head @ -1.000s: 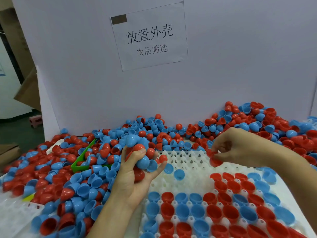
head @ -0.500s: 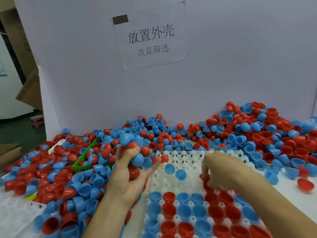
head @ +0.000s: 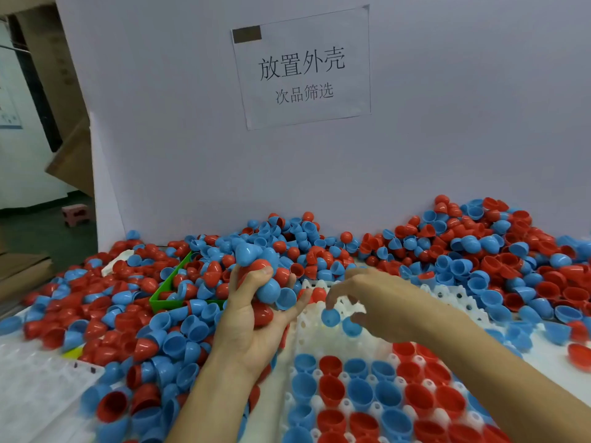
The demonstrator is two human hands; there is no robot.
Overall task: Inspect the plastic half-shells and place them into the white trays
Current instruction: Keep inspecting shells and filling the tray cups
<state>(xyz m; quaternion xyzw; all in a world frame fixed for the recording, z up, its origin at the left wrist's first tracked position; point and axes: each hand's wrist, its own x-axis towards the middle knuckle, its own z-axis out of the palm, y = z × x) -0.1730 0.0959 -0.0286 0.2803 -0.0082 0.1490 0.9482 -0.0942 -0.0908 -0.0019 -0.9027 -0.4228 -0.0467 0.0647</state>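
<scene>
The left hand (head: 256,318) has its fingers curled around a clutch of red and blue shells (head: 268,284), held just left of the white tray (head: 319,334). The right hand (head: 377,302) hovers over the tray's far, unfilled rows, fingers bent and spread above two loose blue shells (head: 331,316); whether they touch one I cannot tell. Those shells lie directly beneath its fingertips, so the right hand is nearer.

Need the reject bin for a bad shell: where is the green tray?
In the head view, the green tray sits left of the left hand, half buried in the red and blue shells, with only its near corner showing.
</scene>
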